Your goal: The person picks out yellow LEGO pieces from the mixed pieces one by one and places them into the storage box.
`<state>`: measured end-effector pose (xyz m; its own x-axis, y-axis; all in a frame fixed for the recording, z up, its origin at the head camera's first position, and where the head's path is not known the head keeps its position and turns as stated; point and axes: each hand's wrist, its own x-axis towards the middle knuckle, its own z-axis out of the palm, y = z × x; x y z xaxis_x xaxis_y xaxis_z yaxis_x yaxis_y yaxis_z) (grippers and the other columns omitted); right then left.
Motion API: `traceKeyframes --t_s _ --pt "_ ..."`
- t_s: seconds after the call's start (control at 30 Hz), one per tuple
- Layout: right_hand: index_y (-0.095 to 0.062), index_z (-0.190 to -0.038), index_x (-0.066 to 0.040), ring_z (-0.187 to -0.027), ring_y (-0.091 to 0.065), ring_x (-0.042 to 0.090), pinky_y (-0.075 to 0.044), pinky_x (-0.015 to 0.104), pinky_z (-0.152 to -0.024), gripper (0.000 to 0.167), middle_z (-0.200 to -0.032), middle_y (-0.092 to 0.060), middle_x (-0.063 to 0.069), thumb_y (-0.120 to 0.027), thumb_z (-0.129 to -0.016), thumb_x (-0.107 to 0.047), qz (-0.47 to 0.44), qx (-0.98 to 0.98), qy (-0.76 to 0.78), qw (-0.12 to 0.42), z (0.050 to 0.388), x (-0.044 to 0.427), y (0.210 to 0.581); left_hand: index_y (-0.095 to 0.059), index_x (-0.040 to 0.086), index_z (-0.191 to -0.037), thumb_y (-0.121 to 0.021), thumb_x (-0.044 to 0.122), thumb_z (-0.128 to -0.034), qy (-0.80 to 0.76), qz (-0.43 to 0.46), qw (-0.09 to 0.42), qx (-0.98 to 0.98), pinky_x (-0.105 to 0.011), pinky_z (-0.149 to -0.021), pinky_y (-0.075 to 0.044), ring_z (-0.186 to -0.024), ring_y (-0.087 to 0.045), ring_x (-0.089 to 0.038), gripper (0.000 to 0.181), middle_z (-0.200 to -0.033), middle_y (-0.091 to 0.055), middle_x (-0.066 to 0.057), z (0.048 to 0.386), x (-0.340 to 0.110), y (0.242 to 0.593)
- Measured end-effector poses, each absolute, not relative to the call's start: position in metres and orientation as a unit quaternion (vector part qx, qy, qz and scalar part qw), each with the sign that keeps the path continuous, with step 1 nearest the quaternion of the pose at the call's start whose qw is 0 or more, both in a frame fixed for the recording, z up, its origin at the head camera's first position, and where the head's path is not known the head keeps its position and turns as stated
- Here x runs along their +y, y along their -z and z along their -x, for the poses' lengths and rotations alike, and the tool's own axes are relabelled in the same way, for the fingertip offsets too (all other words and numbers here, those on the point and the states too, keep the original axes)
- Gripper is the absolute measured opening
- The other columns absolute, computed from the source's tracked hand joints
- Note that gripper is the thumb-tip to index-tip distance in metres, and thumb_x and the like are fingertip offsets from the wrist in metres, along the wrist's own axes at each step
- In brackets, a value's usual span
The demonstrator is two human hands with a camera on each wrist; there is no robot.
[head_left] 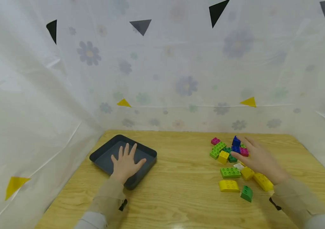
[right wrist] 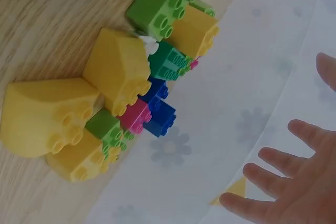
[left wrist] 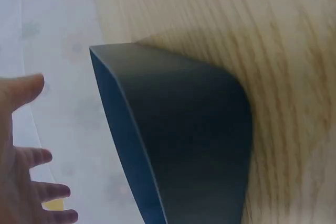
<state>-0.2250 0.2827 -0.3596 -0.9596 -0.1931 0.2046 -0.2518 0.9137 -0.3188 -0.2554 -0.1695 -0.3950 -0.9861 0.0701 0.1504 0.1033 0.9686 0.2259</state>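
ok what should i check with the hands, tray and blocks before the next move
1. Left hand free: ok, fingers spread, nothing held.
2. Right hand free: ok, nothing held.
3. Tray upright on the table: ok, open side up.
4. Tray empty: cannot tell, the left hand hides part of its floor.
5. Blocks all spaced apart: not ok, many are bunched.
6. White bit among them identified: cannot tell.

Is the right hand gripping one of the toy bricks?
No, the right wrist view shows the right hand spread, empty and clear of the toy bricks.
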Motion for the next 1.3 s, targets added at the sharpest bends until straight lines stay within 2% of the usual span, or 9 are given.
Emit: traceKeyframes --t_s 0.2,0.37,0.47,0.57,0.87,1.03,1.17,1.3 --pt "-0.032 -0.137 0.003 -0.112 -0.039 0.053 -0.036 0.063 -0.085 0.071 -0.131 -0.035 0.034 -0.055 -0.089 -0.044 -0.134 -0.960 -0.221 0.109 0.235 0.257 0.356 -0.032 0.002 -0.139 -0.055 0.039 -0.0895 0.150 0.022 0.130 -0.980 -0.064 -0.100 -0.019 -0.131 -0.023 -0.042 0.065 -0.143 -0.027 -0.024 0.262 -0.182 0.385" --pt "-0.037 -0.135 0.001 -0.117 -0.037 0.049 -0.036 0.061 -0.089 0.058 -0.132 -0.038 0.030 -0.055 -0.091 -0.031 -0.145 -0.948 -0.260 0.115 0.243 0.228 0.353 -0.036 -0.005 -0.134 -0.058 0.028 -0.0891 0.171 0.020 0.175 -0.969 -0.058 -0.098 -0.027 -0.123 -0.033 -0.045 0.060 -0.136 -0.033 -0.029 0.272 -0.201 0.373" --pt "-0.041 -0.133 0.001 -0.115 -0.043 0.045 -0.039 0.057 -0.088 0.052 -0.130 -0.042 0.028 -0.057 -0.091 -0.026 -0.159 -0.941 -0.272 0.124 0.247 0.207 0.353 -0.037 -0.009 -0.131 -0.059 0.023 -0.0885 0.170 0.019 0.197 -0.965 -0.056 -0.093 -0.035 -0.112 -0.043 -0.046 0.058 -0.131 -0.038 -0.031 0.279 -0.215 0.368" --pt "-0.044 -0.129 0.001 -0.112 -0.047 0.041 -0.041 0.054 -0.088 0.047 -0.127 -0.046 0.026 -0.059 -0.090 -0.021 -0.177 -0.932 -0.285 0.134 0.248 0.185 0.355 -0.038 -0.011 -0.130 -0.059 0.020 -0.0878 0.176 0.019 0.209 -0.962 -0.054 -0.091 -0.038 -0.108 -0.047 -0.047 0.056 -0.127 -0.041 -0.033 0.284 -0.228 0.365" --pt "-0.052 -0.122 -0.001 -0.101 -0.055 0.033 -0.048 0.045 -0.081 0.041 -0.117 -0.053 0.019 -0.064 -0.086 -0.017 -0.216 -0.916 -0.304 0.147 0.247 0.119 0.370 -0.041 -0.017 -0.124 -0.056 0.012 -0.0864 0.159 0.022 0.207 -0.965 -0.054 -0.093 -0.035 -0.110 -0.043 -0.049 0.050 -0.120 -0.044 -0.036 0.297 -0.266 0.366" --pt "-0.056 -0.118 -0.001 -0.098 -0.058 0.028 -0.049 0.038 -0.081 0.036 -0.112 -0.057 0.016 -0.063 -0.087 -0.017 -0.193 -0.906 -0.365 0.092 0.249 0.081 0.373 -0.042 -0.016 -0.124 -0.054 0.009 -0.0871 0.170 0.024 0.188 -0.967 -0.053 -0.095 -0.035 -0.113 -0.042 -0.049 0.046 -0.123 -0.043 -0.036 0.301 -0.279 0.366" --pt "-0.058 -0.114 0.002 -0.089 -0.060 0.024 -0.050 0.034 -0.073 0.034 -0.099 -0.062 0.014 -0.062 -0.088 -0.018 -0.162 -0.889 -0.427 0.046 0.250 0.056 0.373 -0.038 -0.017 -0.127 -0.054 0.009 -0.0868 0.166 0.016 0.141 -0.976 -0.054 -0.095 -0.034 -0.113 -0.039 -0.051 0.050 -0.124 -0.041 -0.038 0.303 -0.286 0.367" --pt "-0.059 -0.112 0.006 -0.083 -0.061 0.025 -0.050 0.031 -0.066 0.035 -0.096 -0.063 0.016 -0.062 -0.087 -0.017 -0.137 -0.873 -0.468 0.013 0.248 0.037 0.380 -0.036 -0.019 -0.126 -0.054 0.009 -0.0859 0.165 0.005 0.092 -0.982 -0.054 -0.096 -0.033 -0.113 -0.039 -0.052 0.052 -0.123 -0.040 -0.040 0.306 -0.291 0.372"
